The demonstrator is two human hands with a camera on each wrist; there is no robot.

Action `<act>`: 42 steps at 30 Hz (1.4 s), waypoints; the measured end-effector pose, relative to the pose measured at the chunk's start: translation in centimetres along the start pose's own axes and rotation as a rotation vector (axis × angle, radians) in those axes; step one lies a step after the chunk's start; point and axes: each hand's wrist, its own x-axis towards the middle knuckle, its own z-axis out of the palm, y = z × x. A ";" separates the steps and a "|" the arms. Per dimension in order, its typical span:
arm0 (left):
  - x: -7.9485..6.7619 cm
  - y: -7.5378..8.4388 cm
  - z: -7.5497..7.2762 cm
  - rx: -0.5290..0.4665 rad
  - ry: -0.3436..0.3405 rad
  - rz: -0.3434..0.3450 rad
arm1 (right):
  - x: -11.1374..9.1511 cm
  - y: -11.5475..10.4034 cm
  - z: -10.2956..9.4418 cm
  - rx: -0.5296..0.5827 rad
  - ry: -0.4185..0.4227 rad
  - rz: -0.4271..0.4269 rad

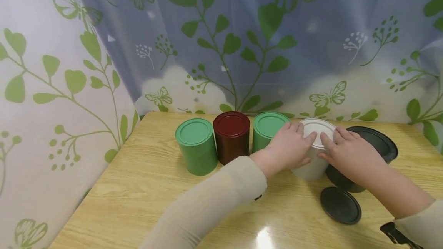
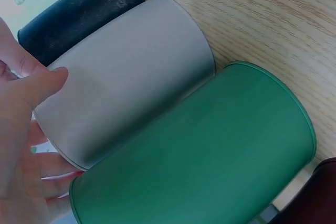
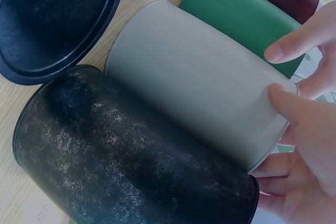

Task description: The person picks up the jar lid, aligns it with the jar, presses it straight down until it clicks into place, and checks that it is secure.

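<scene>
A white can (image 1: 308, 168) with a white lid (image 1: 320, 126) on it stands in front of me, with both hands at its top. My left hand (image 1: 290, 145) presses on the left part of the lid with fairly straight fingers, its thumb pointing toward the can's near side. My right hand (image 1: 349, 156) lies on the right part of the lid; in the right wrist view, its thumb (image 3: 281, 98) is by the can wall near the rim. A larger black can (image 3: 121, 156) stands right beside the white one, partly behind my right hand.
Left of the white can are a green can (image 1: 266, 126), a dark red can (image 1: 232, 141) and another green can (image 1: 198, 153), all lidded. A loose black lid (image 1: 340, 205) lies on the wooden table (image 1: 138, 210). A leaf-patterned curtain (image 1: 221, 72) hangs behind.
</scene>
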 end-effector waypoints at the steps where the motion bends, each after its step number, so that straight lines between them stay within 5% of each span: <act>1: 0.0 0.0 -0.1 0.001 0.003 -0.001 | 0.0 0.0 -0.1 0.009 -0.009 0.008; 8: 0.0 0.2 0.2 0.010 0.017 -0.003 | 0.5 -0.3 -0.4 0.156 -0.190 0.122; 18: 0.5 0.3 0.5 0.000 0.141 -0.038 | 0.4 -0.3 0.0 0.119 -0.149 0.145; 23: 1.3 0.8 0.1 -0.023 0.031 -0.091 | 0.4 -0.3 -0.1 0.115 -0.151 0.125; 28: 2.5 1.3 0.1 -0.098 -0.063 -0.056 | 0.5 -0.5 -0.1 0.129 -0.198 0.130; 42: 3.4 1.1 0.2 -0.092 -0.039 0.005 | 0.1 -0.4 0.3 0.093 -0.147 0.128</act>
